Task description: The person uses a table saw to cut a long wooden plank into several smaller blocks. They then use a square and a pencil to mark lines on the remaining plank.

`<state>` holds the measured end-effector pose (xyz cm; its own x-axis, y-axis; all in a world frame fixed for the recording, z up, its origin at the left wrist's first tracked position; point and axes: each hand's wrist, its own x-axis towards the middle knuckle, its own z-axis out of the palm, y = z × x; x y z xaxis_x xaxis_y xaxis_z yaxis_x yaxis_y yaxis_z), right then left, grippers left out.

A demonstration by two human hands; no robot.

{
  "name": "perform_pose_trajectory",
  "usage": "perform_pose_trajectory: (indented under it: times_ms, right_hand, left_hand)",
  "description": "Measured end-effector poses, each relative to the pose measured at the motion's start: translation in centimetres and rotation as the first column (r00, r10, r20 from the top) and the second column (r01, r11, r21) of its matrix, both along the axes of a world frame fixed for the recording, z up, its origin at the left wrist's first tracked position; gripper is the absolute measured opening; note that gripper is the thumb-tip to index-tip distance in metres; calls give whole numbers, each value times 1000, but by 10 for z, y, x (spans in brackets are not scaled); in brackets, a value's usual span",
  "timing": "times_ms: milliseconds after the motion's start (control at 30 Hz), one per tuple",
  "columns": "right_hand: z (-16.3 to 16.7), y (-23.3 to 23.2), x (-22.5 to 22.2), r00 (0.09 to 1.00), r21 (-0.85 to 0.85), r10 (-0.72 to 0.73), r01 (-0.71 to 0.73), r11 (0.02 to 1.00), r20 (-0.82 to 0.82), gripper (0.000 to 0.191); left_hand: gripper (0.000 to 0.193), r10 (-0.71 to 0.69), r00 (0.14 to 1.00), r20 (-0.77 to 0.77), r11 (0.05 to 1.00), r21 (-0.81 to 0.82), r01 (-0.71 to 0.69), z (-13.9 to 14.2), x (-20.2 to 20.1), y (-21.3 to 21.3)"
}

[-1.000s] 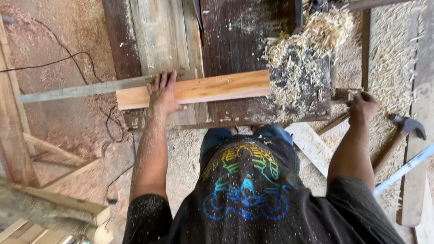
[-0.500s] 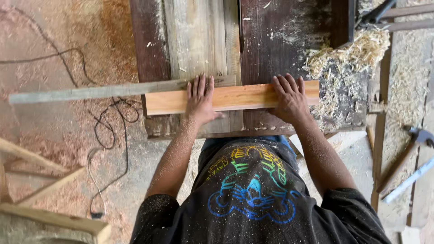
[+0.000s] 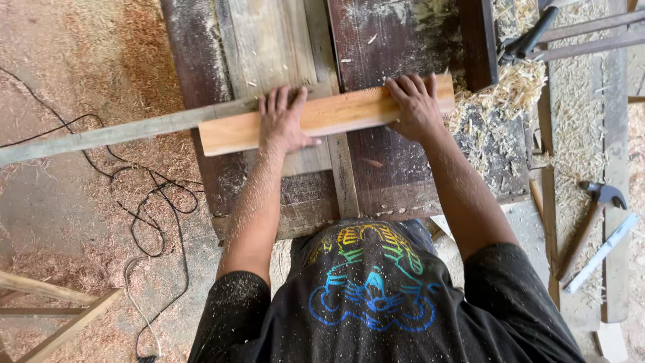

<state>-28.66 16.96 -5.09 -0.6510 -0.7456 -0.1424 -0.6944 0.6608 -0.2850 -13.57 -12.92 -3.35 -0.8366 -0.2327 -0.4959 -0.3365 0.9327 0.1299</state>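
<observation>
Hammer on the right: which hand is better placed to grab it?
Probably right. The right hand presses the plank at the end nearer the hammer; the left hand sits farther away.

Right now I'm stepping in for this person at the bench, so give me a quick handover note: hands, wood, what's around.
Left hand: flat, palm down on the light wooden board.
Right hand: flat on the same board, nearer its right end.
Board: lies crosswise on the dark workbench, against a long grey strip.
Nearby: shavings pile, hammer at right, black cable on the floor.
Both hands press; neither grips.
</observation>
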Motion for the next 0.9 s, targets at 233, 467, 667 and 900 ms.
perform_pose_trajectory:
  times_ms: [233, 467, 667, 900]
  right_hand:
    - [3, -34, -44, 1000, -2, 16, -16, 1000, -16, 111]
    - [2, -45, -55, 1000, 9, -7, 7, 1000, -7, 110]
    - [3, -55, -67, 1000, 18, -5, 5, 1000, -26, 110]
    - [8, -70, -80, 999, -1, 1, -1, 1000, -53, 113]
  left_hand:
    - [151, 0, 1000, -17, 1000, 1, 0, 5, -41, -26]
    - [150, -3, 998, -65, 1000, 19, 4, 4, -55, -38]
    - [148, 3, 997, -75, 1000, 29, -1, 6, -66, -47]
    - [147, 14, 995, -94, 999, 39, -10, 7, -81, -59]
